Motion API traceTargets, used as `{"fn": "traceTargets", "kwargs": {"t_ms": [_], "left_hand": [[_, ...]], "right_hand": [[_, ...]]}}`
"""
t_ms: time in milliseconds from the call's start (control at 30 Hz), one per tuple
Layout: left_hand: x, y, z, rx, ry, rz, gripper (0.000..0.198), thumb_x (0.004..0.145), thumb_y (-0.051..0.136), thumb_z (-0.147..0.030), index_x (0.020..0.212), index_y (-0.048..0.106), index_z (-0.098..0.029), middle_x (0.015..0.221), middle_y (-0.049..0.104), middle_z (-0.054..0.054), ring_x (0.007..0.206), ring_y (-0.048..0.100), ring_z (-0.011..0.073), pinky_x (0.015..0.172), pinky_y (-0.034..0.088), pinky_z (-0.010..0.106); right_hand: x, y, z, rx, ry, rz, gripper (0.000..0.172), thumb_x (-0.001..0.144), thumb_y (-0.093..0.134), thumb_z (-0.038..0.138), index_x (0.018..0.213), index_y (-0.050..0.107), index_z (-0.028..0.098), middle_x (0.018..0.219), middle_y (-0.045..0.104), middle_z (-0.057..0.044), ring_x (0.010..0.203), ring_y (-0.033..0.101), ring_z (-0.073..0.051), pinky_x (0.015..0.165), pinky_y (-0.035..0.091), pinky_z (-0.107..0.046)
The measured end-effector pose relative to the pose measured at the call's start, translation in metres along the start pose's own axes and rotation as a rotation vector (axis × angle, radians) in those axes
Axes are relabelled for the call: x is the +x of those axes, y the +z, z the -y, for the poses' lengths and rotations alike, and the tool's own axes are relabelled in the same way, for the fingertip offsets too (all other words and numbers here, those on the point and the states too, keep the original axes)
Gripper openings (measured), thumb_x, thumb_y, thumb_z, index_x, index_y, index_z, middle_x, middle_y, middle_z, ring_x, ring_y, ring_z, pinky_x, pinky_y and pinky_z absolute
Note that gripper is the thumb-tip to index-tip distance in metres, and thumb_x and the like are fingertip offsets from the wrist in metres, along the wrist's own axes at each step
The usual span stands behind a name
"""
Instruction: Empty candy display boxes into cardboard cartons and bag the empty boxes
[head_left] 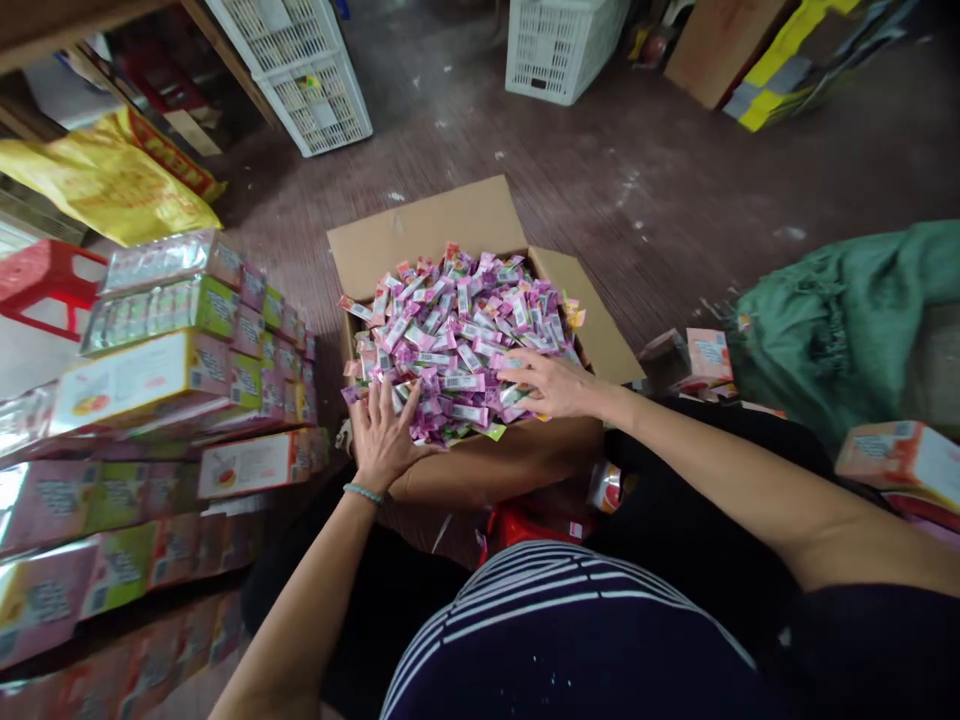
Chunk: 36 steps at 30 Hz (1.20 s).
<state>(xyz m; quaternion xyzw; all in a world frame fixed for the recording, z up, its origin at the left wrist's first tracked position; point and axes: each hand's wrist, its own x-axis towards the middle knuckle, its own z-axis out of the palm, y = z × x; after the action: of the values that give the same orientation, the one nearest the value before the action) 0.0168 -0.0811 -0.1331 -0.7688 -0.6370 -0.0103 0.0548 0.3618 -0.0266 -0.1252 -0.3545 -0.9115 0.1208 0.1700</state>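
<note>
An open cardboard box point(487, 465) stands on the floor between my legs, heaped above its rim with small candy packs point(465, 330) in mostly pink and purple wrappers. My left hand point(386, 430) rests at the near left corner of the heap, fingers spread over the packs, a beaded bracelet on its wrist. On the near right side, my right hand point(547, 383) lies on the packs with its fingers stretched to the left. Neither hand visibly grips a pack. The box's far and right flaps lie folded outward.
Stacked, film-wrapped retail boxes point(142, 380) rise on the left, near a red stool point(49, 285) and a yellow sack point(112, 180). White crates point(315, 100) stand farther back. A green cloth point(832, 310) and small cartons point(900, 460) lie on the right.
</note>
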Motion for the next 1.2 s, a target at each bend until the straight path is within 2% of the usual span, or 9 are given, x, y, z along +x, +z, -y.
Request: {"fn": "traceTargets", "kwargs": {"t_ms": [167,300,400,567,667,800,967,1100,1200], "left_hand": [[0.051,0.024,-0.015,0.07,-0.047,0.078,0.109,0.083,0.075,-0.065,0.169,0.025,-0.021,0.174,0.012,0.025,0.16,0.01,0.0482,0.123,0.011,0.074],[0.064,0.029,-0.018,0.022,-0.067,0.081,0.116,0.08,0.075,-0.068,0.169,0.021,-0.018,0.174,0.01,0.026,0.161,0.007,0.0465,0.122,0.009,0.075],[0.049,0.02,-0.004,-0.078,0.008,0.13,0.121,0.073,0.078,-0.073,0.169,0.025,-0.022,0.174,0.011,0.025,0.161,0.009,0.0445,0.124,0.011,0.072],[0.042,-0.003,0.034,-0.148,-0.059,-0.004,0.11,0.077,0.076,-0.072,0.167,0.033,-0.026,0.176,0.007,0.022,0.162,0.011,0.0429,0.126,0.018,0.066],[0.074,-0.017,0.053,-0.094,-0.143,-0.052,0.115,0.074,0.079,-0.072,0.167,0.032,-0.023,0.175,0.006,0.024,0.161,0.01,0.0448,0.125,0.017,0.067],[0.137,-0.023,0.053,-0.011,0.01,0.034,0.122,0.072,0.078,-0.076,0.169,0.026,-0.024,0.175,0.006,0.023,0.161,0.006,0.0462,0.125,0.011,0.071],[0.186,-0.009,0.043,0.043,0.04,0.03,0.091,0.088,0.061,-0.075,0.165,0.037,-0.032,0.176,0.011,0.014,0.161,0.005,0.0465,0.122,0.001,0.077],[0.206,-0.004,0.069,-0.007,-0.203,-0.018,0.1,0.088,0.057,-0.078,0.169,0.023,-0.029,0.176,0.007,0.02,0.16,0.002,0.0497,0.12,0.004,0.079],[0.217,0.007,0.094,-0.064,-0.266,0.076,0.099,0.091,0.055,-0.075,0.17,0.022,-0.024,0.175,0.008,0.023,0.16,0.0,0.0485,0.123,0.007,0.074]], "right_hand": [[0.037,-0.014,0.016,0.129,-0.038,-0.159,0.036,0.104,0.057,0.037,0.13,0.071,0.017,0.124,0.07,-0.012,0.113,0.067,-0.025,0.103,0.056,-0.04],[0.058,-0.004,0.009,-0.089,0.186,-0.304,0.054,0.103,0.056,0.051,0.143,0.064,0.015,0.15,0.053,-0.019,0.14,0.049,-0.037,0.115,0.045,-0.054],[0.079,0.003,-0.008,-0.196,0.295,-0.271,0.062,0.105,0.05,0.055,0.152,0.056,0.015,0.164,0.036,-0.021,0.152,0.033,-0.041,0.12,0.037,-0.061],[0.162,-0.022,-0.028,-0.311,0.099,-0.207,0.066,0.106,0.044,0.063,0.161,0.045,0.026,0.172,0.024,-0.012,0.158,0.02,-0.042,0.124,0.023,-0.069],[0.226,-0.023,-0.031,-0.332,-0.005,-0.073,0.078,0.1,0.05,0.071,0.164,0.04,0.028,0.173,0.02,-0.011,0.159,0.012,-0.044,0.125,0.014,-0.073],[0.273,0.011,-0.039,-0.32,0.104,0.077,0.087,0.095,0.054,0.075,0.166,0.036,0.027,0.173,0.018,-0.012,0.159,0.011,-0.047,0.125,0.008,-0.074],[0.253,0.036,-0.07,-0.286,0.282,0.077,0.082,0.098,0.046,0.075,0.163,0.043,0.025,0.161,0.044,-0.018,0.154,0.024,-0.05,0.116,0.012,-0.084],[0.219,0.036,-0.093,-0.291,0.28,0.093,0.071,0.101,0.046,0.07,0.156,0.053,0.026,0.146,0.057,-0.02,0.139,0.046,-0.047,0.115,0.017,-0.084],[0.202,0.046,-0.1,-0.291,0.308,0.066,0.072,0.102,0.044,0.071,0.157,0.051,0.027,0.145,0.057,-0.021,0.139,0.044,-0.049,0.113,0.02,-0.085]]}}
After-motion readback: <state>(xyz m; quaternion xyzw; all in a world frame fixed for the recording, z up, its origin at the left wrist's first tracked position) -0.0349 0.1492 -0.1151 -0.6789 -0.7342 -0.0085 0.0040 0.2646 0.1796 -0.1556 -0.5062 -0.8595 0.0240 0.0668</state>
